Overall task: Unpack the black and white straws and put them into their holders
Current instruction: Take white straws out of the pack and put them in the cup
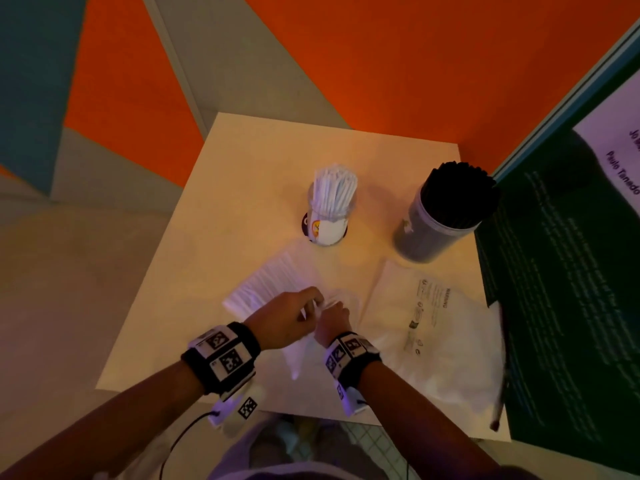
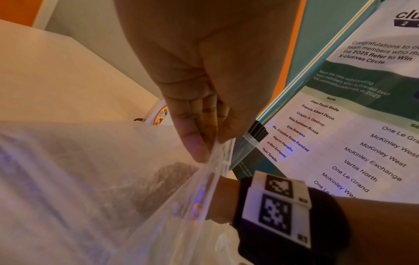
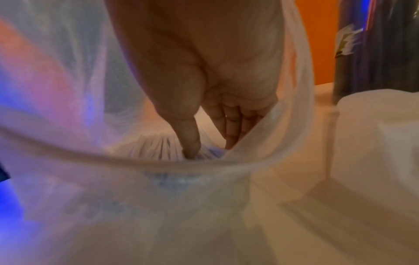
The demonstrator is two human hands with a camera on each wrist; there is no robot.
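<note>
Both hands are working one clear plastic bag (image 1: 332, 306) on the counter (image 1: 242, 161): left hand (image 1: 294, 317) pinching its mouth, right hand (image 1: 334, 318) reaching inside, grip unclear. White straws (image 1: 266, 285) are lying lengthwise beyond, toward the jar of white straws (image 1: 329, 209).

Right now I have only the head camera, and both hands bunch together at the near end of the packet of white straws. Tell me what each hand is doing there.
Observer: On the left wrist camera, the left hand pinches the rim of the clear plastic bag between thumb and fingertips, holding that edge up.
Operator: Now give me the right hand.
Observer: On the right wrist camera, the right hand is inside the bag's mouth. Its thumb touches the ends of the white paper straws, and its fingers lie straight along the bag's wall. I cannot tell whether it has gripped any straws.
</note>
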